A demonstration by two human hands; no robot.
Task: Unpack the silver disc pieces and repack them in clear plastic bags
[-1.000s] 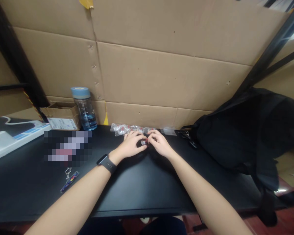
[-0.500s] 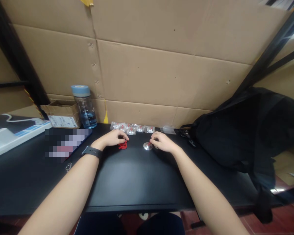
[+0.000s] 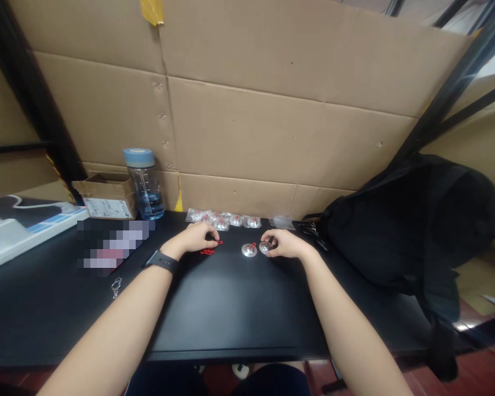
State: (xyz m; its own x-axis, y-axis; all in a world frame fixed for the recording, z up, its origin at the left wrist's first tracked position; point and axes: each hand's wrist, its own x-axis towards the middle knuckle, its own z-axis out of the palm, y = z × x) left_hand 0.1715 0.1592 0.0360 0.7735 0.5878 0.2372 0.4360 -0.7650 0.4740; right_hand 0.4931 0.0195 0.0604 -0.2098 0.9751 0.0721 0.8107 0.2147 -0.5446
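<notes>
My left hand, a black watch on its wrist, rests on the black table with fingers curled over a small bundle of red cord. To its right, my right hand pinches a small silver dome-shaped piece. A second silver dome piece with a bit of red cord on it lies on the table between the hands, touching neither. Just beyond them, a row of several small clear packets with silver and red pieces lies by the cardboard wall.
A blue-lidded water bottle and a small cardboard box stand at the back left. A black backpack fills the right side. A key ring lies at the left. Cardboard sheets form the back wall.
My hands were together over one silver piece; they have parted. The left moved left onto the red cord, the right now pinches a second silver piece while the first lies on the table.
</notes>
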